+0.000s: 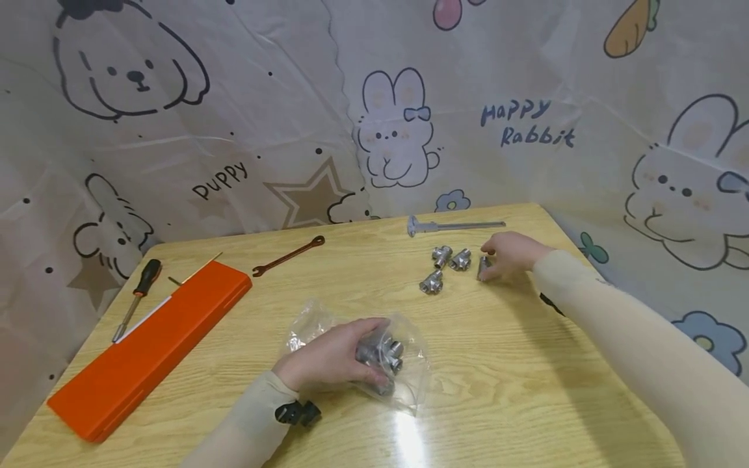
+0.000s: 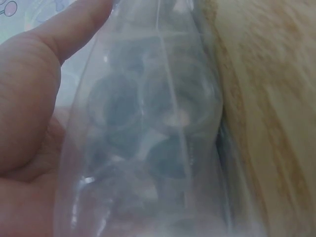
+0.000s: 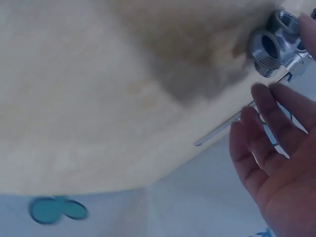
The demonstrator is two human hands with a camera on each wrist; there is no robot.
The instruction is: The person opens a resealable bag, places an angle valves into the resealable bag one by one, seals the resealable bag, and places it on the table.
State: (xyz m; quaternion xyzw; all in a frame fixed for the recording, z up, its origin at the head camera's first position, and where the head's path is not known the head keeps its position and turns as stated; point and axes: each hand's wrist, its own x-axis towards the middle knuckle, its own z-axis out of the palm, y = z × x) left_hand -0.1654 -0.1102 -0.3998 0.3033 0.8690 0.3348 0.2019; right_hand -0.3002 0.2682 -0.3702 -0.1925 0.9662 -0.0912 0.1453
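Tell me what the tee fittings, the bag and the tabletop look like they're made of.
Silver threaded tee fittings: metal, probably plated or stainless; bright mirror-like glints, cut threads clear in the right wrist view.
Clear crinkled bag under the left hand: thin transparent plastic film; creases, glare, fittings visible through it.
Light wood-grain tabletop: wood or laminate, glossy; it reflects the lamp. Which one is unclear.

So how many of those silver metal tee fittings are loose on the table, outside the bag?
4: three silver metal tee fittings stand free at and; a fourth is at the right hand's fingertips. More sit in the clear plastic bag under the left hand, uncountable.
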